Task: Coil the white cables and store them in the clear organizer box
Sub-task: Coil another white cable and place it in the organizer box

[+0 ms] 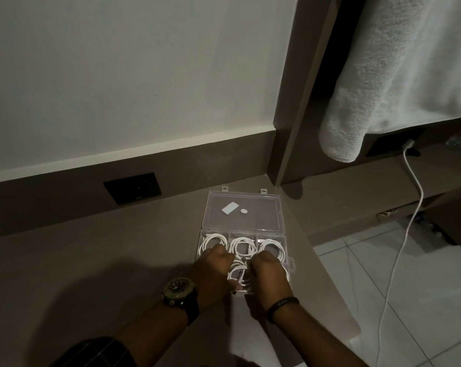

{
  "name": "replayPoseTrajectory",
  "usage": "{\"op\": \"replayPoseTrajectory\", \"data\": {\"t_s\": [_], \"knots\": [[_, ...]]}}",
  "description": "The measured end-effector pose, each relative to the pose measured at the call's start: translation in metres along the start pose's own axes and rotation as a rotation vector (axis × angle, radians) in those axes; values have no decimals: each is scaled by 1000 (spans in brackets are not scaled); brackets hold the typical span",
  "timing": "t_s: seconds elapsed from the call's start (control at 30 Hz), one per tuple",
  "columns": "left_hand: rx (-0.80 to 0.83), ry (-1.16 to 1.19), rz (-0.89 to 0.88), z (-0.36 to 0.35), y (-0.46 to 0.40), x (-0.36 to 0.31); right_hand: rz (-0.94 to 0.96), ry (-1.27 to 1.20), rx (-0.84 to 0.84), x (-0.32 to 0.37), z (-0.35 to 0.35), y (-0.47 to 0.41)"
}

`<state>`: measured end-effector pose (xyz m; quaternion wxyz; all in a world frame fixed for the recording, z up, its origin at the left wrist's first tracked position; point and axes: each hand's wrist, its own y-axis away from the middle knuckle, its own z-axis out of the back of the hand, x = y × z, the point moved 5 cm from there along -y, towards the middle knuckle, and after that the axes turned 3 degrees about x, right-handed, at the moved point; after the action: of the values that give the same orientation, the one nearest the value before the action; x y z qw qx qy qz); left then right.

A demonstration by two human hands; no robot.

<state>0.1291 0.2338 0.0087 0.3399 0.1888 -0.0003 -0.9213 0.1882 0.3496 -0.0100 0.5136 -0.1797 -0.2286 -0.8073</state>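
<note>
Looks like the final stowing step: both hands are pressing a coiled cable (237,275) into the near middle compartment of the clear organizer box (290,263), sitting lid-open on the brown counter (118,247). Left hand (213,271) and right hand (267,274) are curling knuckles-up, fingers tucking inward around the coil. Back-row compartments are already holding coils. Next is probably seating loose ends and closing the lid (264,215).

Single head-worn wide-angle view, looking steeply down, close above counter (118,260), facing wall (118,75)
</note>
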Motion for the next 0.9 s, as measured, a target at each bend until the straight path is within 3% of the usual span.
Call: {"op": "replayPoseTrajectory", "data": {"t_s": [0.1, 0.2, 0.27, 0.47, 0.67, 0.73, 0.83, 0.9], "knots": [[-19, -70, -63, 4, 1, -5, -71, -33, -82, -9, 6, 1], [30, -211, -112, 4, 5, -14, 19, 39, 46, -10, -1, 2], [-28, -284, -107, 5, 8, -17, 85, 63, 86, -10, -1, 4], [40, -170, -73, 2, 13, -19, 158, 85, 36, -11, 0, 8], [47, -58, -203, -12, 8, -31, 80, -15, -1, -19, 1, 5], [52, -20, -185, -14, 6, -29, 71, -30, -11, -23, 4, 5], [9, -195, -134, -2, 6, -20, 77, 13, 19, -22, 4, 5], [54, -231, 10, 7, 6, -9, 63, 75, 25, -20, 4, 5]]}}
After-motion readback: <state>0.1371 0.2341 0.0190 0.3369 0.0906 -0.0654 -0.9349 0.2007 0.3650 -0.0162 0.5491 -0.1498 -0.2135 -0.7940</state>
